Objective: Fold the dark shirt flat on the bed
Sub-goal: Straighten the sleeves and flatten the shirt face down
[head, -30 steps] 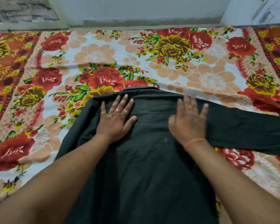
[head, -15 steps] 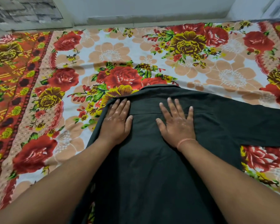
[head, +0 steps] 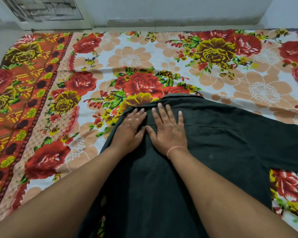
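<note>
Fingers [head: 139,112] of the left hand [head: 129,127] lie straight and close together, pressed flat on the shirt [head: 213,160] and holding nothing. Those of the right hand [head: 169,133] are straight and slightly spread, likewise flat on the cloth with no grip. Both hands sit side by side, thumbs just beside one another, on the upper part of the garment just below the collar [head: 179,97]. Left fingertips reach the shirt's left edge. A thin pink band [head: 176,149] circles the right wrist. The shirt, dark and plain, lies spread on the bed [head: 144,54], collar pointing away from the person, body running toward the lower edge of the view between the two forearms. One sleeve [head: 289,148] extends to the right and passes out of view. A horizontal seam [head: 213,125] crosses the shirt to the right of the right hand. A floral sheet [head: 265,86] in red, yellow and peach covers the bed, with a darker patterned border [head: 24,100] on the left. A pale wall [head: 162,9] stands beyond the far edge.
</note>
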